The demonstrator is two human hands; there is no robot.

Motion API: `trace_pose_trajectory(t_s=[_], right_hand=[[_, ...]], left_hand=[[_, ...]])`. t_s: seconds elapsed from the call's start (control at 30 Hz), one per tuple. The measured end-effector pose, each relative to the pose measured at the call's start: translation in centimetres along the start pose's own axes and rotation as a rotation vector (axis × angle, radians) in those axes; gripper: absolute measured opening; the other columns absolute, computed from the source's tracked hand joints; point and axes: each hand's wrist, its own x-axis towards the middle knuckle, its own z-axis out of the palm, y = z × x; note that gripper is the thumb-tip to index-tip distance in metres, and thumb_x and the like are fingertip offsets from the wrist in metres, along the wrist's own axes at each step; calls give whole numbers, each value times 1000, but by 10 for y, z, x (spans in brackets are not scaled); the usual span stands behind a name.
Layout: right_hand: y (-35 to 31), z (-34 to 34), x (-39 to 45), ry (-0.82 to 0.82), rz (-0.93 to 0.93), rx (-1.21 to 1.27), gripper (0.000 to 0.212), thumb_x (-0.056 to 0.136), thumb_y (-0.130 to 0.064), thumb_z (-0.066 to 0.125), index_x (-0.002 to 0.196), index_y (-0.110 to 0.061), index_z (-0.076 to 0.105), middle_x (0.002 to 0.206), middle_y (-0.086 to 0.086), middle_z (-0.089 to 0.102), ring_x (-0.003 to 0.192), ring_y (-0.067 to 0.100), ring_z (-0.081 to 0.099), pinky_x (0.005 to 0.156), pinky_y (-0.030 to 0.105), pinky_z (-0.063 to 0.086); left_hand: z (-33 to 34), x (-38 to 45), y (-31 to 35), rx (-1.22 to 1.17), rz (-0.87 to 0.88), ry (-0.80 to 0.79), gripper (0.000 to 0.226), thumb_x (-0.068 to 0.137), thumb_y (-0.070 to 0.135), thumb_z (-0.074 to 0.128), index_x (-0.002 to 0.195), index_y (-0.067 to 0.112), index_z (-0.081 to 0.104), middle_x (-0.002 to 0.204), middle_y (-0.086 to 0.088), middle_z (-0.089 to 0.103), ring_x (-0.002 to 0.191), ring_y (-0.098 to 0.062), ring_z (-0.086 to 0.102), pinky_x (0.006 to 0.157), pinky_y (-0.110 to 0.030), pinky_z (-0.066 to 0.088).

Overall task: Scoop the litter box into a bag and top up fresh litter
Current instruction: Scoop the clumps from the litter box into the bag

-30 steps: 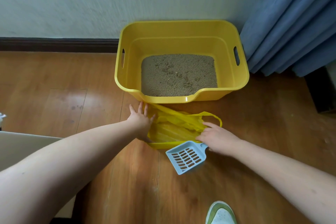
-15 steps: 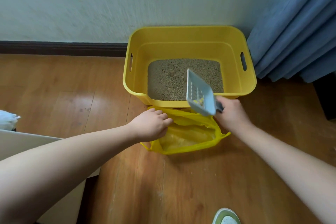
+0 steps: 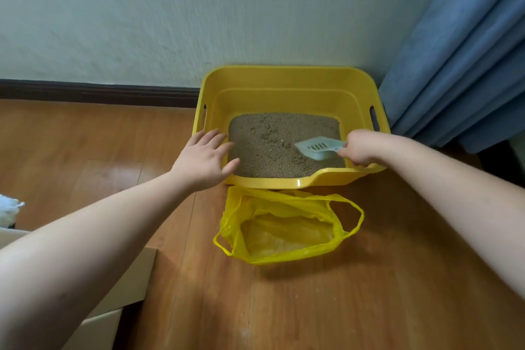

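Gripping the handle of a pale blue slotted scoop [image 3: 318, 147], the right hand [image 3: 360, 147] has its fingers curled tight around it and reaches in over the near right corner of the yellow litter box [image 3: 287, 78]. The scoop's blade points left and sits low on the sandy litter [image 3: 270, 145], near the right side of the bed; whether it has bitten into the grains cannot be told. The left hand [image 3: 205, 160] lies flat with fingers spread and straight, palm down on the box's near left corner, fingertips reaching over the rim toward the litter, and it holds nothing. The litter covers the floor of the box in a brownish layer, roughed up with small clumps toward the middle. The box stands on the wooden floor [image 3: 312, 307] against a pale wall [image 3: 199, 8], its right side beside a blue curtain [image 3: 460, 71]. Just in front of the box, touching or nearly touching its front edge, a yellow plastic bag [image 3: 284, 230] lies on the floor with its mouth open upward and its loop handles splayed to either side. A light-coloured cardboard box [image 3: 130, 287] shows under the left forearm, and something white and crumpled [image 3: 8, 210] sits at the left edge.
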Motion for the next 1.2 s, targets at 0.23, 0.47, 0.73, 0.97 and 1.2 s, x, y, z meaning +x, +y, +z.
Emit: trace_pose_trajectory(t_s=[0.23, 0.47, 0.73, 0.97, 1.2], right_hand=[[-19, 6, 17, -101, 39, -95, 30, 93, -24, 49, 68, -8, 54, 62, 6, 49, 49, 20, 42, 47, 26, 33], [-46, 20, 29, -138, -34, -179, 29, 95, -9, 47, 118, 3, 60, 117, 18, 62, 83, 24, 47, 69, 28, 38], [-62, 37, 46, -172, -47, -397, 32, 95, -6, 43, 123, -1, 58, 101, 11, 60, 86, 25, 50, 77, 31, 45], [-72, 38, 54, -126, -17, -241, 36, 96, -3, 40, 129, -2, 53, 78, 7, 46, 61, 18, 43, 62, 28, 40], [-82, 44, 73, -213, 112, 153, 41, 96, 1, 41, 137, 7, 40, 105, 16, 50, 60, 18, 43, 47, 23, 33]], left_hand=[[-6, 12, -4, -74, 29, -84, 91, 82, 77, -8, 151, 30, 28, 159, 3, 28, 149, -16, 11, 121, -44, 6], [0, 17, 7, -95, -90, 13, 86, 86, 73, -8, 148, 32, 36, 154, 4, 37, 147, -16, 18, 120, -43, 5], [5, 19, 10, -43, -120, 17, 81, 88, 73, -2, 148, 33, 35, 153, 4, 39, 147, -18, 20, 119, -43, 8], [6, 19, 9, -28, -113, 22, 79, 89, 73, -1, 148, 33, 34, 154, 5, 38, 147, -18, 20, 118, -43, 9], [7, 20, 9, -25, -111, 22, 77, 90, 73, 2, 149, 33, 32, 154, 5, 37, 147, -18, 20, 119, -42, 9]])
